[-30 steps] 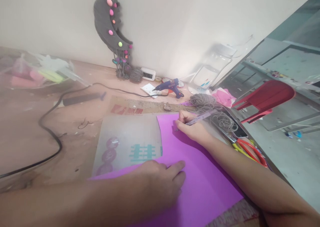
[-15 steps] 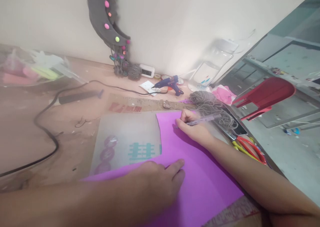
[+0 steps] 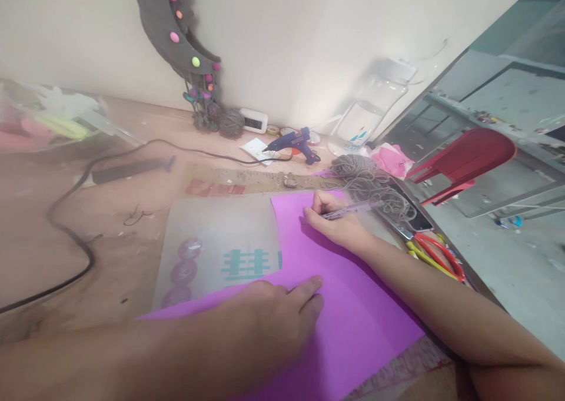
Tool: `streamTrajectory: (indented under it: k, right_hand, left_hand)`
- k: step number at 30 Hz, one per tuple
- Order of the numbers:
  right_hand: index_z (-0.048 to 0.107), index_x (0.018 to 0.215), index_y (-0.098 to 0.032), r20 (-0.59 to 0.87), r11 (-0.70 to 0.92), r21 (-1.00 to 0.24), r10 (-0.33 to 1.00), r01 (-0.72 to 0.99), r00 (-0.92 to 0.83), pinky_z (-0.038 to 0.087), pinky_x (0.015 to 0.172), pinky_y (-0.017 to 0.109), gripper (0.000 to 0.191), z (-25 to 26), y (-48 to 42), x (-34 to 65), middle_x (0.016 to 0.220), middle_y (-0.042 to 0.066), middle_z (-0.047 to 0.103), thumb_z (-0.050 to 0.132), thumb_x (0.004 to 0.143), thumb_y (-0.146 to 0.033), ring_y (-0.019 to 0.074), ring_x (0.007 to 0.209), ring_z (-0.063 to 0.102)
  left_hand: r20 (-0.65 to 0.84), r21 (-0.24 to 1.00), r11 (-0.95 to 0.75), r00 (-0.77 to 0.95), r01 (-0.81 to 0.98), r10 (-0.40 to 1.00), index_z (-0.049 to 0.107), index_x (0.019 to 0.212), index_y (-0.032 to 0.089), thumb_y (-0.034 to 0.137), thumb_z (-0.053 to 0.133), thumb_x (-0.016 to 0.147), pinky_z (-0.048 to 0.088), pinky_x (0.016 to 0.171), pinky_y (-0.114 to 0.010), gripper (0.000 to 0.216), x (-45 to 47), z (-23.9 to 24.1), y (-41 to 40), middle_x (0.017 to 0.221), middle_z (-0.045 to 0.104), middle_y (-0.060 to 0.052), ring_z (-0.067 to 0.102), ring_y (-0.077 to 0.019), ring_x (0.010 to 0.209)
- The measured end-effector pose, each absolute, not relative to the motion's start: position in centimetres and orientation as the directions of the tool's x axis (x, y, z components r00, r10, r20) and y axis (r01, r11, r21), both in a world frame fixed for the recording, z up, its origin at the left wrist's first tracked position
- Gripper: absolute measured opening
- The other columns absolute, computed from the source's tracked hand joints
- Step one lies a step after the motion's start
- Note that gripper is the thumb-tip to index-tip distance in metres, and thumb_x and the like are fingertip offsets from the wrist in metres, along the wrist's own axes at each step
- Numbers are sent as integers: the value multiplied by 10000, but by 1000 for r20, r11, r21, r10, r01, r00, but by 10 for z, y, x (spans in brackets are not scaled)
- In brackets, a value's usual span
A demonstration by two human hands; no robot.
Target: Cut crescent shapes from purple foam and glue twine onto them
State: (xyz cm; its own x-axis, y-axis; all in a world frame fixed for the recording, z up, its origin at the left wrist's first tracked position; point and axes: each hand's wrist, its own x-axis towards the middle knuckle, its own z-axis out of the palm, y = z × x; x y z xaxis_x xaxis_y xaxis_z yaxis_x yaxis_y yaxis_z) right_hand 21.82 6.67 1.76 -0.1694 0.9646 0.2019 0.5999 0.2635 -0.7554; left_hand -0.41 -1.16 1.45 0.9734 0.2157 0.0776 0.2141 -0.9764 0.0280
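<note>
A bright purple sheet (image 3: 353, 307), perhaps foam or paper, lies over a translucent plastic sheet (image 3: 212, 224) with teal and purple prints. My left hand (image 3: 282, 312) rests flat on the purple sheet, its visible fingers stretched out and holding nothing. Closer to the sheet's far end, my right hand (image 3: 335, 218) is closed around a clear patterned pen (image 3: 353, 209). The pen's tip is hidden by my fingers, low over the purple surface. I cannot tell whether a line is drawn there.
Grey yarn (image 3: 366, 183), a phone (image 3: 419, 215) and red-and-yellow handled scissors (image 3: 441, 254) lie right of the sheet. A blue glue gun (image 3: 293, 142) with a black cord sits behind. A large clear jar (image 3: 362, 118) stands against the wall; a red chair (image 3: 468, 159) is beyond.
The whole view has shifted slightly, so everything appears a little further left and up. Both hands keep nearly the same places on the purple sheet, the pen still in my right hand.
</note>
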Motion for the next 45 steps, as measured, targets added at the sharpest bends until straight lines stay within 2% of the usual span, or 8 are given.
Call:
streamTrajectory:
  k: [7,16,22,30,38,45]
  right_hand:
    - [322,631,-235,175,240,-766,970,597,-166,271,505,240,324,17,65,219,557,-66,343,597,789,-299,104,538,336]
    - [339,636,-235,195,255,-772,967,582,-165,279,506,238,313,17,64,219,567,-69,354,599,802,-294,100,532,335]
    - [333,630,-236,150,223,-786,974,576,-171,298,510,238,336,15,64,219,553,-62,370,613,800,-312,111,543,384]
    - [350,613,-230,120,238,-755,966,611,-227,280,492,241,311,19,56,214,540,-65,383,598,786,-303,95,505,343]
    - [340,619,-230,115,271,-788,947,552,-301,304,481,228,315,20,46,207,549,-68,390,589,811,-262,87,502,364]
    - [324,618,-230,44,236,-799,941,553,-337,293,456,216,325,25,39,197,537,-73,386,587,807,-259,83,493,359]
  left_hand:
    - [90,47,-975,971,219,223,598,1327,154,197,521,905,417,535,-286,431,-5,14,-11,1518,465,-166,689,-140,780]
    - [119,36,-976,969,214,217,627,1278,149,210,495,942,400,527,-277,366,-3,13,-11,1498,498,-150,683,-127,800]
    - [87,57,-977,974,205,210,634,1288,160,204,543,902,414,536,-283,398,-3,18,-10,1481,517,-153,695,-156,834]
    - [74,43,-973,971,226,229,617,1301,136,230,495,943,402,478,-299,390,-2,19,-9,1485,513,-150,665,-112,645]
    - [87,84,-973,972,213,220,664,1238,161,215,498,925,389,484,-306,358,-3,16,-10,1486,514,-140,687,-140,749]
    - [79,30,-974,971,224,226,671,1235,189,242,524,911,410,510,-283,359,-3,21,-9,1475,526,-134,687,-155,830]
